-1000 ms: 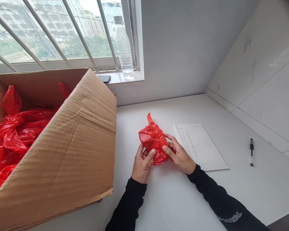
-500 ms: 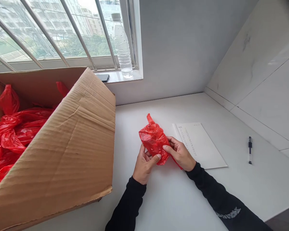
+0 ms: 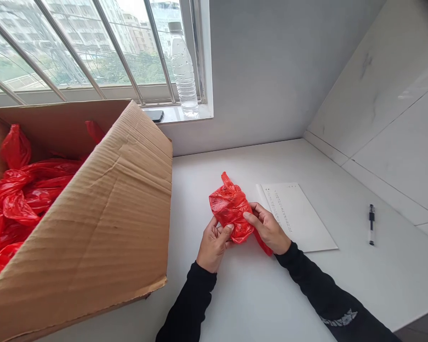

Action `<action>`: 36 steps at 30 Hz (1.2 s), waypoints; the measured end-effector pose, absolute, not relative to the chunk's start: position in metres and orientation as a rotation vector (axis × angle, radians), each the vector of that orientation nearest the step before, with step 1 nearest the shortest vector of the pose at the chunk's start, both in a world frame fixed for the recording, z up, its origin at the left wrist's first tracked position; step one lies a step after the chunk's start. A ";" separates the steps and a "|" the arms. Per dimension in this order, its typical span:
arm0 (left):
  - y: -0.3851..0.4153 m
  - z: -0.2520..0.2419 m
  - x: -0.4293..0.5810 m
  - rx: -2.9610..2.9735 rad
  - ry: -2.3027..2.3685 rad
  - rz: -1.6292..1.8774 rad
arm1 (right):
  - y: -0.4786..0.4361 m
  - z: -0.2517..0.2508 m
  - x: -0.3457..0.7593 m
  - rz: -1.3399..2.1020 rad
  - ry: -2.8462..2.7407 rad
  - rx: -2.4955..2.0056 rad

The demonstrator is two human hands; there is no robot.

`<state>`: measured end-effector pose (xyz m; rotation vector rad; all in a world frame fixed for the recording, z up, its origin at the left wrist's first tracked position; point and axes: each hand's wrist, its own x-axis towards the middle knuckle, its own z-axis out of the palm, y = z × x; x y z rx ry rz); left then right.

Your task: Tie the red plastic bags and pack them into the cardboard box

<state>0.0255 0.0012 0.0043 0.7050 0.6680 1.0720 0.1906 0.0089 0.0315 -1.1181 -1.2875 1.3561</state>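
A crumpled red plastic bag (image 3: 231, 206) is held over the white table (image 3: 249, 304) between both hands. My left hand (image 3: 216, 242) pinches its lower left edge, thumb on top and fingers underneath. At the bag's right side my right hand (image 3: 267, 227) grips it between thumb and fingers, and a red strip hangs below that hand. A twisted end of the bag points up and away. Whether the bag contains anything cannot be made out.
An open cardboard box (image 3: 128, 199) with several red bags (image 3: 43, 185) stands at left. A printed paper pad (image 3: 299, 216) and a pen (image 3: 371, 224) lie at right. A water bottle (image 3: 184, 71) and a dark phone (image 3: 154, 115) are on the windowsill.
The bag has turned slightly in the hands, and its top end sits a little further right. My left thumb has shifted slightly left along its edge. The view has moved slightly.
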 end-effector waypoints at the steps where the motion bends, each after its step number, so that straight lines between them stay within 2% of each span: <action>1: 0.001 0.004 0.026 0.706 0.650 1.080 | 0.009 0.032 0.191 1.361 -1.274 -1.115; 23: -0.004 0.005 0.029 0.948 0.741 0.935 | 0.009 0.031 0.193 1.429 -1.150 -1.070; 32: -0.004 0.008 0.025 0.839 0.584 1.063 | 0.002 0.034 0.194 0.815 -1.296 -0.998; 36: -0.005 0.012 0.021 0.824 0.413 1.070 | -0.006 0.039 0.185 0.616 -1.638 -1.052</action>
